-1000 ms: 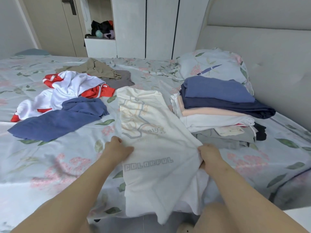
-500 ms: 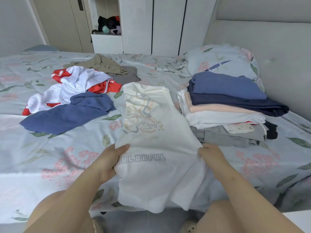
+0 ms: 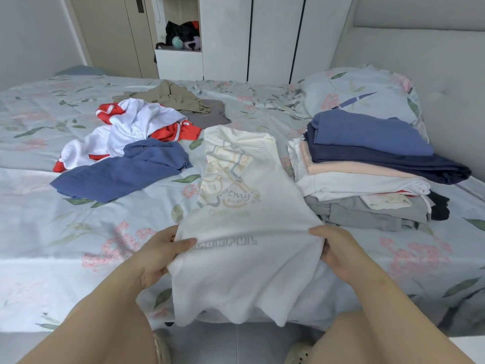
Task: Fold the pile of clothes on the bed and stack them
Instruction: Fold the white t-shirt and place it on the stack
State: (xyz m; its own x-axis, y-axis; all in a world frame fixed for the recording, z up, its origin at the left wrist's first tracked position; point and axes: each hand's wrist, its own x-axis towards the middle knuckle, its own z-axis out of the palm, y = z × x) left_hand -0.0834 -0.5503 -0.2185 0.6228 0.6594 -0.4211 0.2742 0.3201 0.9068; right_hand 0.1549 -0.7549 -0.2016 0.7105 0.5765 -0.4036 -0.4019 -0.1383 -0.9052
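A white printed T-shirt [image 3: 244, 195] lies lengthwise on the bed, folded narrow, its lower part hanging over the front edge. My left hand [image 3: 162, 249] grips its left side and my right hand [image 3: 338, 248] grips its right side, lifting the cloth into a ridge across the grey lettering. Right of it stands a stack of folded clothes [image 3: 367, 169], blue on top. Unfolded clothes lie to the left: a blue garment [image 3: 118, 174], a white and red one [image 3: 131, 130], and a khaki one [image 3: 168, 97] on a grey one [image 3: 207, 116].
The floral bedsheet [image 3: 78, 227] covers the bed. A floral pillow [image 3: 367, 93] leans on the padded headboard [image 3: 420, 61] at the right. White wardrobes [image 3: 273, 38] stand behind the bed. The floor and my slippers [image 3: 299, 353] show below the front edge.
Both hands have taken hold of the shirt's sides and raised its middle, so the lower part hangs shorter over the edge. The camera has moved closer.
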